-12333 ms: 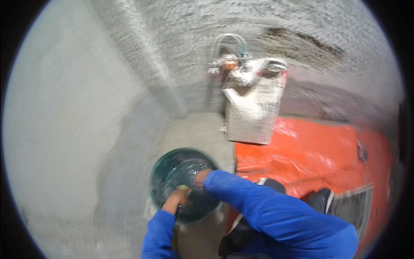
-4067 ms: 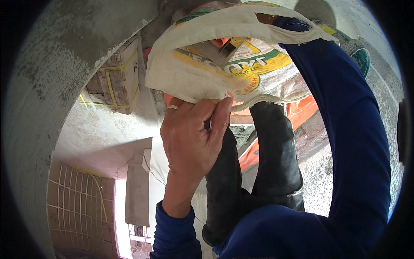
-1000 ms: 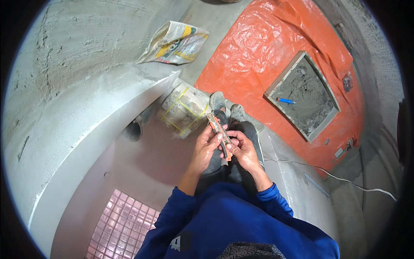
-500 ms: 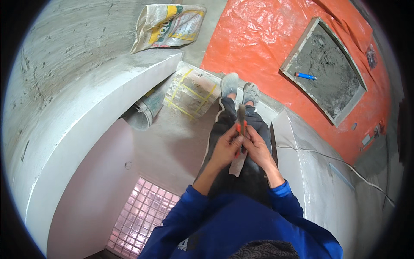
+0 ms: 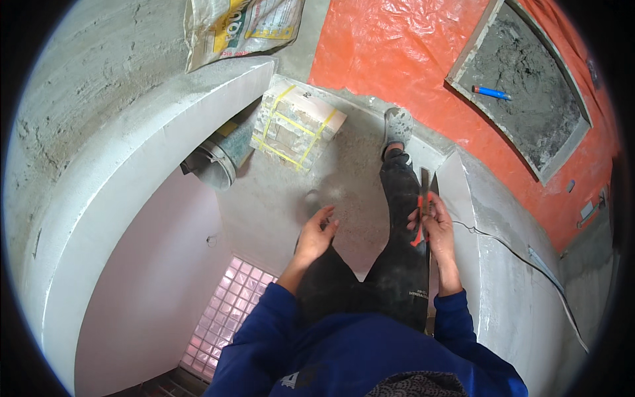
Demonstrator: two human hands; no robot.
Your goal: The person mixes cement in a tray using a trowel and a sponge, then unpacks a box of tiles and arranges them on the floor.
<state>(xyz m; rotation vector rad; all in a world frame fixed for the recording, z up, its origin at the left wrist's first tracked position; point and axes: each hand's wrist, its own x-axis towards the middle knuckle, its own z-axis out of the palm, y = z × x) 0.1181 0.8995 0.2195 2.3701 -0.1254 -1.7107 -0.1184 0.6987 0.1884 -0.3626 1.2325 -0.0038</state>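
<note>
We hold a long, thin, dark tool with orange-red grip parts (image 5: 423, 210) in our right hand (image 5: 438, 228), fingers wrapped around its middle so that the flat, straight blade runs up beyond the fingers, alongside our right leg and close to the edge of a low grey concrete wall (image 5: 489, 218). Our left hand (image 5: 316, 235) carries nothing; its fingers are loosely curled and half spread above our left knee, well apart from the tool.

Below us lies a rough, sandy cement floor (image 5: 278, 198), grainy and dusted pale. On it sits a squarish bundle of beige tiles bound with yellow straps (image 5: 297, 126), and just beside that a dark green bucket (image 5: 221, 159) lies on its side against a smooth, curved white ledge (image 5: 132, 172). A printed paper sack (image 5: 238, 26), crumpled and soft, rests on top of the ledge. To the right spreads a wrinkled, glossy orange plastic sheet (image 5: 397, 53), and on it stands a shallow rectangular tray of lumpy grey mortar (image 5: 529, 86) with a blue-handled tool (image 5: 491, 92) lying in it. A sheet of small pink mosaic squares (image 5: 228, 311) shines near our left sleeve. A thin white cable (image 5: 522, 255) trails across the concrete wall.
</note>
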